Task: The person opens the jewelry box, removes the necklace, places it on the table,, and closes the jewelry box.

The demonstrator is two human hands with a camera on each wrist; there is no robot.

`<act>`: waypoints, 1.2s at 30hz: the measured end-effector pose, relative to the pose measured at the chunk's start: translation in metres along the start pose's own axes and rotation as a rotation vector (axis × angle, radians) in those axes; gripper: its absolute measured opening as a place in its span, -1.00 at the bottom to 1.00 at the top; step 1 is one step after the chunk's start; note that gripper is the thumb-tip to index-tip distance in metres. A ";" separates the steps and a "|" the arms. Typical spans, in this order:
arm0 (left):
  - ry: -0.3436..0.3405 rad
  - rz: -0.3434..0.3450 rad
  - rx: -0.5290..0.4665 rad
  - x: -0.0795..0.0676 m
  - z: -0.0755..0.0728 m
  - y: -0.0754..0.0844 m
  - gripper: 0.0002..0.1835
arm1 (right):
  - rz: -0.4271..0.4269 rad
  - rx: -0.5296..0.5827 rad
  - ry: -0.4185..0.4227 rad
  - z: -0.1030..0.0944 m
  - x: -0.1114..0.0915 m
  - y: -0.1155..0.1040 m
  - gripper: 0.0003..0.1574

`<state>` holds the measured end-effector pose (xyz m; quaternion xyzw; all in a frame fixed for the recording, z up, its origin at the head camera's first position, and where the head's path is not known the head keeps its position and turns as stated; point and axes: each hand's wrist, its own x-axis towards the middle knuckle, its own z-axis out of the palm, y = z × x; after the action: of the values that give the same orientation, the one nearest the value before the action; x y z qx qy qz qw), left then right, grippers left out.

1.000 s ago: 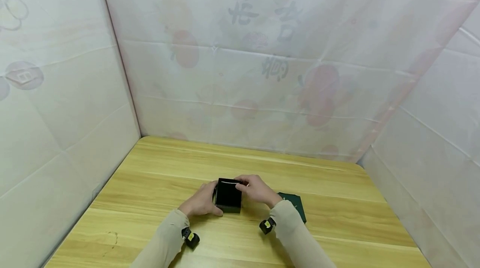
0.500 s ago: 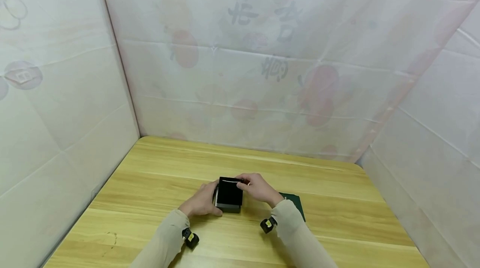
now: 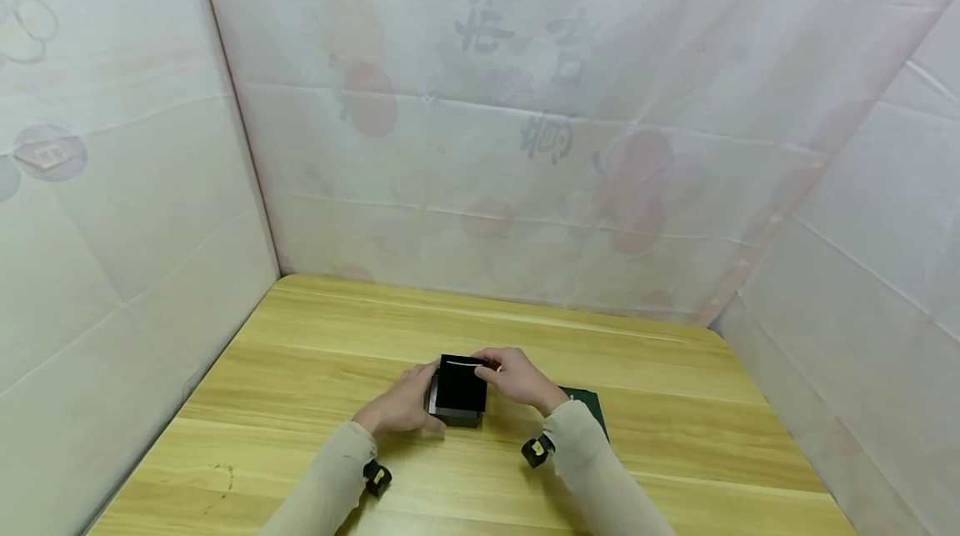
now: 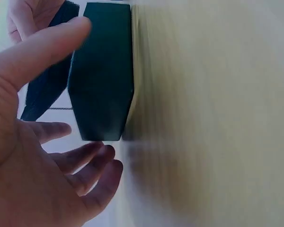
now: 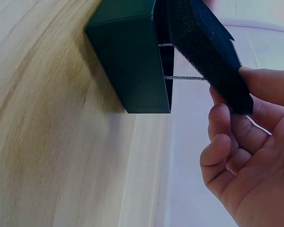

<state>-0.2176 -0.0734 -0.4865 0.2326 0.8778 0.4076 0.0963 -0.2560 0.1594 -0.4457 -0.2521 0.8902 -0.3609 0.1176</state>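
Note:
A small dark green jewellery box (image 3: pixel 457 420) sits on the table, its top uncovered. My left hand (image 3: pixel 401 404) holds it from the left, thumb at the front and fingers along the far side. In the left wrist view that thumb overlaps the box's green side (image 4: pixel 104 71). My right hand (image 3: pixel 517 376) pinches the edge of a black foam insert (image 3: pixel 461 386) between thumb and fingers. The insert is tilted and partly raised out of the box. In the right wrist view, strands of a silver chain (image 5: pixel 187 77) stretch from the insert into the box, whose inside is mostly hidden.
A dark green lid (image 3: pixel 588 404) lies on the wooden table (image 3: pixel 675 436) to the right, partly covered by my right forearm. Pale patterned cloth walls (image 3: pixel 480 144) enclose the table at the back and sides.
The foam insert has risen and shifted slightly right in my right hand, showing more of the box's front and left rim. My left hand has stayed nearly still around the box.

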 end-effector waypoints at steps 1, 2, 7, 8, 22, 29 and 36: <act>0.000 -0.010 -0.010 -0.001 -0.001 0.001 0.09 | 0.001 0.000 0.000 0.000 0.000 0.000 -0.64; 0.003 -0.026 -0.024 -0.002 -0.003 0.003 0.05 | 0.001 0.003 0.000 0.000 0.000 0.000 -0.63; 0.055 -0.097 -0.060 -0.003 -0.008 0.009 -0.22 | -0.003 -0.002 0.004 -0.001 0.000 0.002 -0.63; 0.067 -0.101 -0.066 -0.003 -0.008 0.009 -0.29 | -0.007 -0.005 0.008 -0.001 0.000 0.003 -0.63; 0.099 -0.077 -0.180 0.001 -0.008 0.017 -0.61 | -0.009 -0.002 0.020 -0.002 0.002 -0.001 -0.61; 0.101 -0.096 -0.290 0.002 -0.007 0.020 -0.67 | -0.008 0.002 0.026 -0.001 0.002 -0.003 -0.60; 0.132 -0.096 -0.389 0.005 -0.005 0.020 -0.76 | -0.022 -0.021 0.054 0.000 0.002 -0.003 -0.59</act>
<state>-0.2173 -0.0631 -0.4678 0.1405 0.7968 0.5789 0.1010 -0.2569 0.1562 -0.4437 -0.2532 0.8939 -0.3595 0.0867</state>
